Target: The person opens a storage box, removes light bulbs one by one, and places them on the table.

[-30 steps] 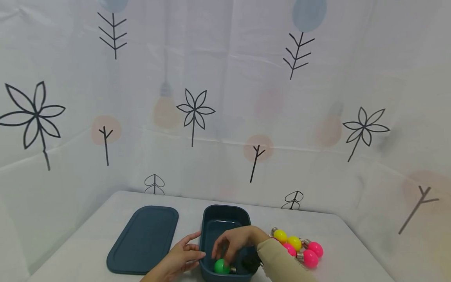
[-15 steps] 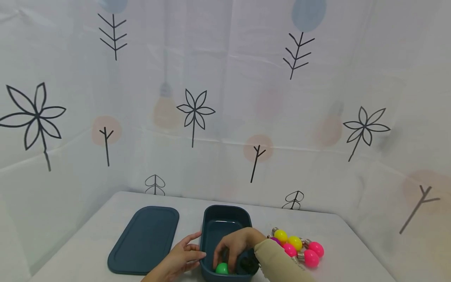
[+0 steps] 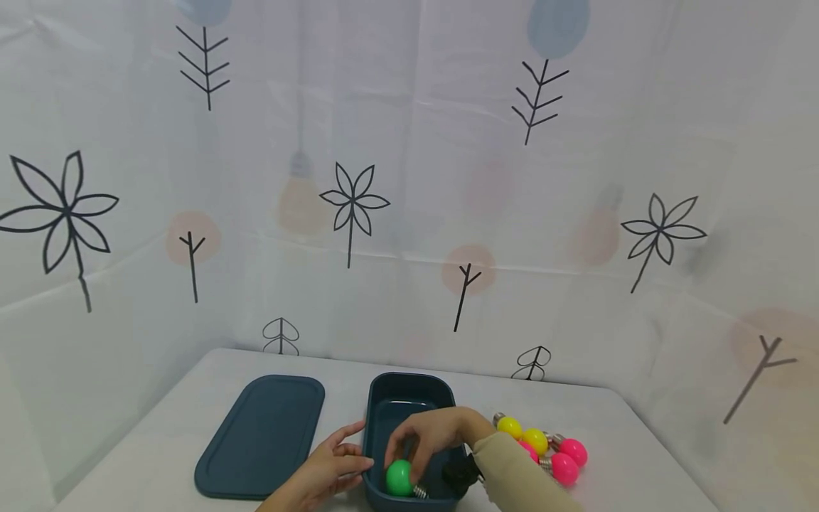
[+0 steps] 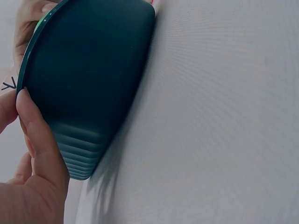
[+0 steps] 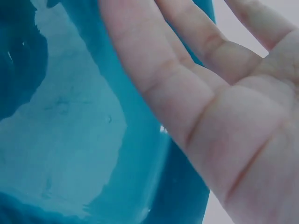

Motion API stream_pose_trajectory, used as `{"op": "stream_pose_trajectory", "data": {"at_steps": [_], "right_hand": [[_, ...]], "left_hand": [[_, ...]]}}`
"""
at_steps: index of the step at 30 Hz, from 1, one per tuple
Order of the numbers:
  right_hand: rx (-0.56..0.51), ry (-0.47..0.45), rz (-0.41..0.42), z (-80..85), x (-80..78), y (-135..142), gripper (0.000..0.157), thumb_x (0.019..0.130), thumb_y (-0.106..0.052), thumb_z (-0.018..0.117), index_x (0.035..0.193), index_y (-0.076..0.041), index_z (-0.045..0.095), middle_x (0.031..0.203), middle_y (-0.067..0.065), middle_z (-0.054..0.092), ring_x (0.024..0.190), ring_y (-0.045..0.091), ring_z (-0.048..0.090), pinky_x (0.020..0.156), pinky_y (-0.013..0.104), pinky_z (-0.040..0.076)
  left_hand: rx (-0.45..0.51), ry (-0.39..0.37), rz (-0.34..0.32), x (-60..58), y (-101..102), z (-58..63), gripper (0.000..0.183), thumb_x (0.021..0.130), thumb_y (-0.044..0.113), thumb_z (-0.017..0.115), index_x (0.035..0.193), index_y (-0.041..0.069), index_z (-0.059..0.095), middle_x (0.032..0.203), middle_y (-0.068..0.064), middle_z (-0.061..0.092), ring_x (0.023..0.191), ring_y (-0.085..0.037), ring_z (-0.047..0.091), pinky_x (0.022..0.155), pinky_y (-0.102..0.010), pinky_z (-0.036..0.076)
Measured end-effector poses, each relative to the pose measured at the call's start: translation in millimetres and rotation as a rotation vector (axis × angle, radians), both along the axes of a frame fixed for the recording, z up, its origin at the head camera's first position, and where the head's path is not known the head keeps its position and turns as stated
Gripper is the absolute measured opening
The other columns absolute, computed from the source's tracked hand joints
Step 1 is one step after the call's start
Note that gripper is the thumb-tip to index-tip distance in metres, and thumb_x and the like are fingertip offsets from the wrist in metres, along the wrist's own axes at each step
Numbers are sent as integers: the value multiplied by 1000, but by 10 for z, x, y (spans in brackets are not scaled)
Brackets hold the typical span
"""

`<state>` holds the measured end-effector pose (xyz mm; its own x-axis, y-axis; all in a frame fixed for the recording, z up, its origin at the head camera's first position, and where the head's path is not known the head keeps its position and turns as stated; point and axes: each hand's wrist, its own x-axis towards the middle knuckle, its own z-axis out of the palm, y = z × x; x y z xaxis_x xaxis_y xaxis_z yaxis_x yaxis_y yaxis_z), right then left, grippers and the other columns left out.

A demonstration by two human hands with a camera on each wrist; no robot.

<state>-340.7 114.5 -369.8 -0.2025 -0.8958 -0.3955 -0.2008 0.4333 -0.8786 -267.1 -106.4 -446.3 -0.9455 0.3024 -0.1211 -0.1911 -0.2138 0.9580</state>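
Note:
A dark teal box [image 3: 409, 387] stands on the table. My left hand [image 3: 326, 466] touches its left side, the fingers fairly straight and spread. In the left wrist view, one fingertip lies against the outer wall near the rim. My right hand [image 3: 425, 437] reaches into the near half of the box. Its thumb and fingers pinch a green light bulb [image 3: 399, 478], whose metal screw base points right and toward me. In the right wrist view, the palm and fingers cross the box, and the bulb is out of sight.
A flat dark teal lid [image 3: 262, 437] lies left of the box. Several loose bulbs lie to the right, among them a yellow bulb [image 3: 534, 441] and a pink bulb [image 3: 565, 469]. The right sleeve [image 3: 521, 473] covers part of that side. A patterned sheet [image 3: 409, 299] hangs behind the table.
The right hand first lowers over the green bulb, then rises slightly with it. The bulb is now higher and turned, its base slanting toward me. The left hand stays put.

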Motion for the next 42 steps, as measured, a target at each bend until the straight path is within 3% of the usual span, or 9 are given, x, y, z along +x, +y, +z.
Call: {"op": "stream_pose_trajectory", "data": {"at_steps": [8,17,29,42], "right_hand": [[-133,73,-103,3,51,164,35,82,2,63,116,3,58,106,2,62,91,14,58,81,33,50],[-229,176,-321,9,132,347,34,81,-3,65,114,-1,59,106,9,61,91,21,59,78,36,51],[-250,230,-673,1,210,560,34,79,-6,69,111,-3,61,99,14,55,83,23,59,74,36,53],[-238,288,-856,19,251,875,37,80,-10,69,113,-3,57,102,14,53,84,24,60,78,42,51]], "left_hand": [[-8,0,3,15,2,21,77,80,2,71,144,2,27,88,-4,54,73,-11,56,67,-25,52],[4,2,-4,16,4,16,77,80,2,70,144,1,27,87,-4,54,73,-11,56,66,-24,52],[-6,7,6,13,7,11,77,80,2,71,144,2,28,87,-3,54,72,-11,55,67,-25,52],[-2,9,2,5,4,7,78,80,2,71,144,1,27,87,-3,54,72,-11,55,66,-24,52]]}}
